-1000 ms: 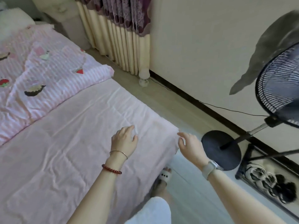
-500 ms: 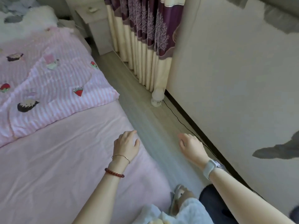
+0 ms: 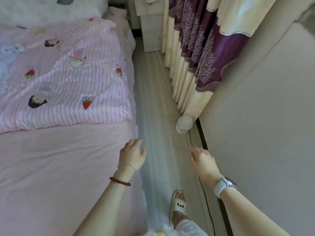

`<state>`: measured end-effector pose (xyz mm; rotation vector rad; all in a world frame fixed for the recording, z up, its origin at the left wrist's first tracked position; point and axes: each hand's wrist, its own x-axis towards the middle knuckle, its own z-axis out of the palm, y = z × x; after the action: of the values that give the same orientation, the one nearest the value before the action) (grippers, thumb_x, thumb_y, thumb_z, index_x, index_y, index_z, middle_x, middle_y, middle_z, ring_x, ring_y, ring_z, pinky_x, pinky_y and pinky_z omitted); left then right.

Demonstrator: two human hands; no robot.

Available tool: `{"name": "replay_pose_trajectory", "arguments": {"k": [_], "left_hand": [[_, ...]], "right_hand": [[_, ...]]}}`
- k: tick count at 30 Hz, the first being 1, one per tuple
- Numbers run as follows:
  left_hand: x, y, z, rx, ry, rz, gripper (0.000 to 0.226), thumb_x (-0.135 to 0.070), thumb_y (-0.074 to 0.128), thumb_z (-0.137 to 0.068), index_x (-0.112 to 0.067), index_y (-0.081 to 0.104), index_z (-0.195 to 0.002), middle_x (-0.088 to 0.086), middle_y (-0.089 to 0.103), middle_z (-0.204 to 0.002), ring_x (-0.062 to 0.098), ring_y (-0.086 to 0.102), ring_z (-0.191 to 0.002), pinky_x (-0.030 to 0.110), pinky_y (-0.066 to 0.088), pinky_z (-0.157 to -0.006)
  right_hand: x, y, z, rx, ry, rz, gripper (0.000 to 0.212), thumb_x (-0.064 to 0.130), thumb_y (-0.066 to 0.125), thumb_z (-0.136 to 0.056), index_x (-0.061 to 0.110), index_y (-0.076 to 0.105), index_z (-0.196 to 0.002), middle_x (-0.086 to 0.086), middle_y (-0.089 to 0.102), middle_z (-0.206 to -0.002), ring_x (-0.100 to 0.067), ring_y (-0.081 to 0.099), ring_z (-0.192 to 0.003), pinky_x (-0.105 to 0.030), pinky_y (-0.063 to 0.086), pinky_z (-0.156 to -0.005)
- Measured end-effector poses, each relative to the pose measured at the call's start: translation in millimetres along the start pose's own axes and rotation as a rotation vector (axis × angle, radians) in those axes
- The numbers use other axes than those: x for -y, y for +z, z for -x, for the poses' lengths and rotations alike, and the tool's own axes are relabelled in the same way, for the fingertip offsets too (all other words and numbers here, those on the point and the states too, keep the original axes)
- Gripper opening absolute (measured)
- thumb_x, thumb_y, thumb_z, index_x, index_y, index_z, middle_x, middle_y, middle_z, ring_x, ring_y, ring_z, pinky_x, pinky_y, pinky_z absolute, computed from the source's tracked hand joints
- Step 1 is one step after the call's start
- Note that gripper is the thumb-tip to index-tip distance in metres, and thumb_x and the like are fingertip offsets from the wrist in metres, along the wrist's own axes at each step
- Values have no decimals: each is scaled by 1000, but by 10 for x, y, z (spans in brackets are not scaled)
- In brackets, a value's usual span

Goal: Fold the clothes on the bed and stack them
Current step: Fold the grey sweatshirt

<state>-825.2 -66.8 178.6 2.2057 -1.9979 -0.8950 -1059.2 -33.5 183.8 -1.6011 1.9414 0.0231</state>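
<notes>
My left hand (image 3: pixel 133 155): fingers loosely spread and released, grasping nothing, hovering over the right edge of the bed (image 3: pixel 59 167), whose sheet is plain pink. My right hand (image 3: pixel 202 161): fingers relaxed and likewise empty, held over the floor (image 3: pixel 153 103) beside the wall (image 3: pixel 255 133). Clothes to fold: I cannot tell where they lie; only a pink striped quilt (image 3: pixel 68 86) with strawberry prints covers the bed's far half. Slippered foot (image 3: pixel 178 204) on the floor; purple-and-cream curtain (image 3: pixel 201 53) just beyond a small round lamp (image 3: pixel 185 124)
</notes>
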Motion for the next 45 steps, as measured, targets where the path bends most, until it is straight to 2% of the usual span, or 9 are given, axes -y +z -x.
{"name": "replay_pose_trajectory", "arguments": {"k": [3,8,16,19,22,27,33,40,45], "left_hand": [[-202,-151,-306,-70,-13,33,41,-27,45,-94,-16,46,-133,4,47,-136,25,43,-124,32,34,-97],[-178,-529,-935,-169,-67,59,39,-25,49,-93,-14,51,-130,7,52,-131,29,47,-118,35,37,-93],[-121,-1666,-2801,-279,-37,102,39,-24,47,-92,-11,52,-128,11,54,-127,33,49,-117,41,39,-95],[-94,-2164,-3493,-316,-45,109,51,-34,35,-82,-11,57,-122,11,57,-121,34,52,-111,41,40,-89],[-108,-2551,-4202,-289,-71,76,60,-41,30,-79,-15,52,-129,7,53,-129,30,48,-118,39,39,-93],[-253,-2946,-5470,-272,-72,15,42,-34,42,-95,-21,44,-135,2,46,-136,25,43,-124,37,35,-98],[-273,-3341,-6858,-368,-289,125,40,-31,48,-93,-16,50,-131,8,50,-133,28,46,-122,40,39,-95],[-186,-4011,-8020,-421,-438,207,68,-49,25,-76,-15,53,-128,9,50,-131,31,48,-117,42,42,-90],[339,-4393,-8985,-450,-538,293,42,-30,49,-91,-15,50,-131,9,46,-134,32,44,-120,44,41,-92]], "right_hand": [[59,-216,-409,-9,-48,-9,13,17,36,-93,17,49,-92,-4,53,-97,-25,47,-96,-37,37,-82],[535,-598,-1241,16,-161,36,32,19,37,-96,17,51,-124,-4,54,-123,-27,45,-115,-36,35,-91],[1801,-1329,-3007,-31,-233,38,32,19,37,-96,15,52,-125,-8,54,-127,-28,44,-120,-35,34,-98],[2267,-1637,-3715,-56,-279,26,35,19,38,-96,15,51,-129,-7,54,-129,-27,45,-121,-35,36,-100],[2628,-1964,-4406,-112,-334,27,37,21,40,-96,16,50,-131,-6,55,-130,-25,47,-122,-35,38,-100],[3064,-2448,-5688,-112,-429,64,37,23,39,-97,17,49,-132,-4,58,-126,-26,50,-118,-35,38,-98],[3652,-2909,-7370,-3,-545,115,38,25,37,-98,20,46,-134,-1,52,-134,-20,44,-124,-33,33,-102],[4582,-3338,-8746,117,-669,237,38,25,37,-97,20,47,-133,0,50,-135,-19,43,-126,-32,32,-105],[5512,-3385,-9672,185,-801,308,38,25,36,-99,18,43,-136,0,50,-135,-20,43,-124,-34,34,-102]]}}
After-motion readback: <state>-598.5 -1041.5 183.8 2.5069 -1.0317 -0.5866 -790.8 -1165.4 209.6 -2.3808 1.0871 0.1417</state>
